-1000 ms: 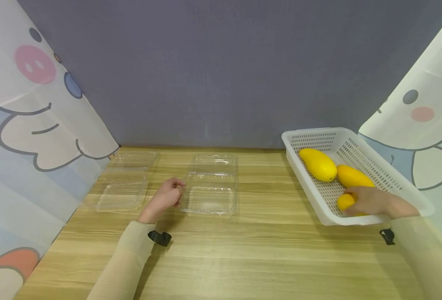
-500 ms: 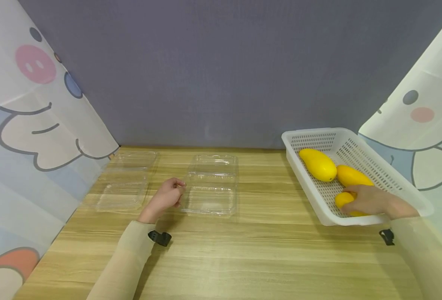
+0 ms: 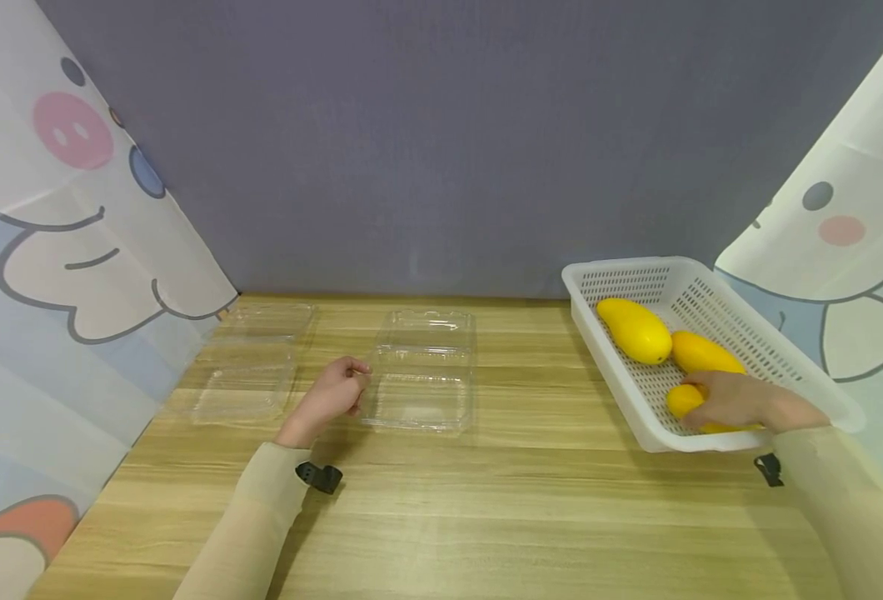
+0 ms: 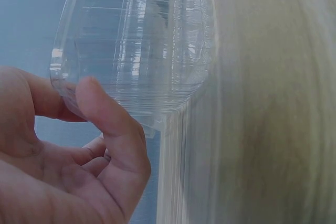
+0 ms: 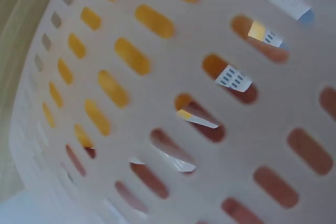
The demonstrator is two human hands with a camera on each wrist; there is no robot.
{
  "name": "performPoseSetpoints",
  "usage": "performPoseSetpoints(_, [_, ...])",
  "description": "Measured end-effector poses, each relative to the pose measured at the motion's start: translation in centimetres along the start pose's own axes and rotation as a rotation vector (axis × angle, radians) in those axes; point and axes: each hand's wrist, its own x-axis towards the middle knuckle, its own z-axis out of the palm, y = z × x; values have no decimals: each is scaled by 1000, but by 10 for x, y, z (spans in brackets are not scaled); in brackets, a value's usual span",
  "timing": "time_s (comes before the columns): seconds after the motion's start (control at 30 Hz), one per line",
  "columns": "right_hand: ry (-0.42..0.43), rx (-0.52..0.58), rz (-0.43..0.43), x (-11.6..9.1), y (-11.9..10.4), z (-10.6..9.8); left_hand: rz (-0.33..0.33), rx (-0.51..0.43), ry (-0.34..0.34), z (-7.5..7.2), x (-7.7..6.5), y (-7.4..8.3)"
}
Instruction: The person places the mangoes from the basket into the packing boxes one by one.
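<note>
My left hand (image 3: 329,393) is at the left side of an opened clear plastic clamshell box (image 3: 421,400). In the left wrist view its thumb and index finger pinch the box's edge, and the other fingers are curled. Over on the right, my right hand (image 3: 741,400) reaches into a white slotted basket (image 3: 711,442). It grips a yellow mango (image 3: 683,401), partly covered by the fingers. Two further mangoes lie behind it, a yellow one (image 3: 636,332) and an orange-yellow one (image 3: 704,352). Through the basket slots, the right wrist view gives glimpses of mango (image 5: 131,56) and hand.
A second opened clear clamshell box (image 3: 242,392) lies to the left on the wooden table (image 3: 486,517). A grey panel (image 3: 441,150) rises behind the table. Cartoon-printed curtains (image 3: 74,250) hang at both sides.
The gripped mango and my right hand have shifted slightly left within the basket. My left hand keeps its place at the box.
</note>
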Motion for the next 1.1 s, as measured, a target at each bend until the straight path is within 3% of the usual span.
performPoseSetpoints(1.1, [135,19,4,-4,-2,0,4,7,4,2,0,0])
